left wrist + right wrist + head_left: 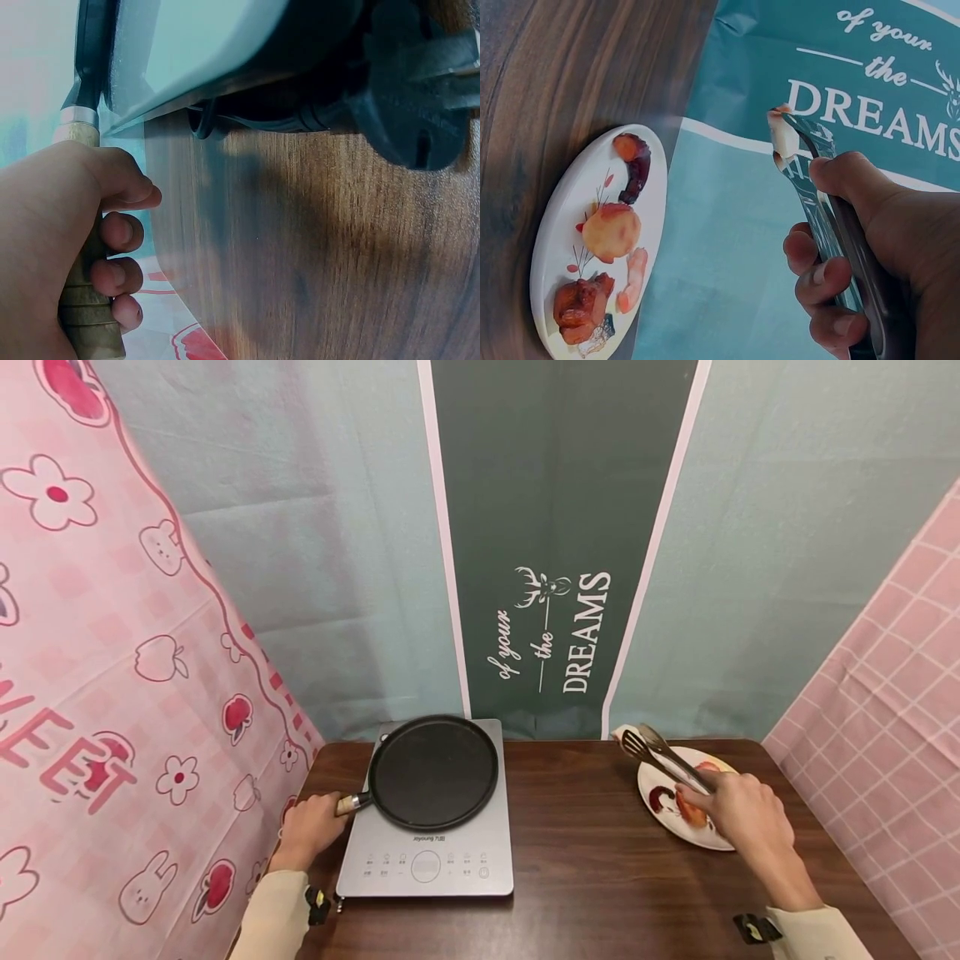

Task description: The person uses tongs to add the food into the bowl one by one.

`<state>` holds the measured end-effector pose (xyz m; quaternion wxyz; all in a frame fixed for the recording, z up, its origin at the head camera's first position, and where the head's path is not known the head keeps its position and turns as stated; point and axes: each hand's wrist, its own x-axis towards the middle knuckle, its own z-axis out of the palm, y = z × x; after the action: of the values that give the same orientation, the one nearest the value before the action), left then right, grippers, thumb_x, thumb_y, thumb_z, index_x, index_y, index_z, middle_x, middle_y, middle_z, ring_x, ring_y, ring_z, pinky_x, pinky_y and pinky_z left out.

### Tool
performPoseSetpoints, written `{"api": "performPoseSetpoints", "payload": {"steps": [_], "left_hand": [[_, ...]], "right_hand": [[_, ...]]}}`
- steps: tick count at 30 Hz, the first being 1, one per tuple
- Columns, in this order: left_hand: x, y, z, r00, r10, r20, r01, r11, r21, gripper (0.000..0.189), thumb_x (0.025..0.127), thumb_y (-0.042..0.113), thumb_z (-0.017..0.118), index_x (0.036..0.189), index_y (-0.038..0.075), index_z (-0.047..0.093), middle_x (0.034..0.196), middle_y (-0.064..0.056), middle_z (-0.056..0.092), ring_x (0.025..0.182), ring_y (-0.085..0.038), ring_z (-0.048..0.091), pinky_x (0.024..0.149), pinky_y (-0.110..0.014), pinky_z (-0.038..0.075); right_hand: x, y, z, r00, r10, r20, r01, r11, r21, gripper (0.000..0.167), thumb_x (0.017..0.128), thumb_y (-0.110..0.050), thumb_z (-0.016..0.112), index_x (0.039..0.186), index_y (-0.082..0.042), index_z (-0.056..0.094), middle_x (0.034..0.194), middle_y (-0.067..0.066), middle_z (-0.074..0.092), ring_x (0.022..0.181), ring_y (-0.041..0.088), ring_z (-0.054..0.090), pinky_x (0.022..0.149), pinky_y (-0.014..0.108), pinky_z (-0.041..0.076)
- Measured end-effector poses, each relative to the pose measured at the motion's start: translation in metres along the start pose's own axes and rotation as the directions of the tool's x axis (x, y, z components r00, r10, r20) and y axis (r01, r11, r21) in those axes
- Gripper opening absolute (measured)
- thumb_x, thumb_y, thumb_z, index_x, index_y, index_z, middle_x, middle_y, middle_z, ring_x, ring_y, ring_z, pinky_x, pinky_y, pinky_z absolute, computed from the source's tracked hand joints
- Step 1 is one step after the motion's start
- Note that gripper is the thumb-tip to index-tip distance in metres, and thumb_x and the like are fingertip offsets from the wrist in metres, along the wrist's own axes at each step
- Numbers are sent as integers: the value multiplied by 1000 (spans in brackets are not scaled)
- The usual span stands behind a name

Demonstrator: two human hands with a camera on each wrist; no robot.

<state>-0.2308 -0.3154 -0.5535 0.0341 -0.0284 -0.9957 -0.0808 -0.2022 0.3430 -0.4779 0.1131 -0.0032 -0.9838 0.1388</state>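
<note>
My left hand grips the wooden handle of a round black flat pan. The pan rests on a silver induction cooker. On the right, my right hand holds metal tongs with dark handles. Between the tong tips sits a small white piece of food with brownish ends. The tongs are over the far left edge of a white plate. The plate bears a dark curved piece, a round yellow piece, a pink piece and a reddish-brown chunk.
The brown wooden table runs between cooker and plate. Patterned cloths hang around it: pink at left, green behind, pink checked at right. A black plug shows by the cooker in the left wrist view.
</note>
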Motion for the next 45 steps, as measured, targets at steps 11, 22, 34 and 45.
{"api": "performPoseSetpoints", "payload": {"steps": [11, 22, 34, 45], "left_hand": [[0, 1, 0, 1000, -7, 7, 7, 1000, -9, 20, 91, 23, 78, 88, 8, 66, 74, -11, 67, 65, -36, 66, 62, -54, 50], [0, 1, 1, 1000, -6, -1, 6, 1000, -13, 19, 90, 23, 78, 88, 8, 66, 75, -11, 67, 66, -36, 67, 61, -54, 50], [-1, 1, 1, 1000, -2, -9, 2, 1000, 6, 19, 90, 23, 77, 88, 7, 66, 75, -13, 68, 64, -36, 66, 58, -52, 48], [-1, 0, 2, 1000, -2, -9, 3, 1000, 15, 21, 90, 24, 77, 86, 8, 65, 74, -12, 67, 61, -33, 63, 57, -50, 47]], "right_hand": [[2, -12, 0, 999, -27, -27, 28, 999, 15, 41, 93, -43, 78, 117, -10, 78, 93, 36, 71, 69, 57, 64, 51, 60, 44], [5, -25, 2, 997, -54, -58, 56, 998, 32, 42, 92, -42, 80, 120, -12, 79, 96, 30, 74, 66, 48, 65, 49, 54, 43], [8, -39, 2, 989, -119, -91, 122, 992, 21, 20, 94, -41, 78, 100, -22, 77, 57, -5, 55, 54, 19, 51, 49, 38, 35], [15, -53, 6, 957, -211, -197, 217, 976, 8, 11, 89, -31, 82, 87, -24, 74, 58, -9, 47, 55, 14, 40, 52, 34, 29]]}}
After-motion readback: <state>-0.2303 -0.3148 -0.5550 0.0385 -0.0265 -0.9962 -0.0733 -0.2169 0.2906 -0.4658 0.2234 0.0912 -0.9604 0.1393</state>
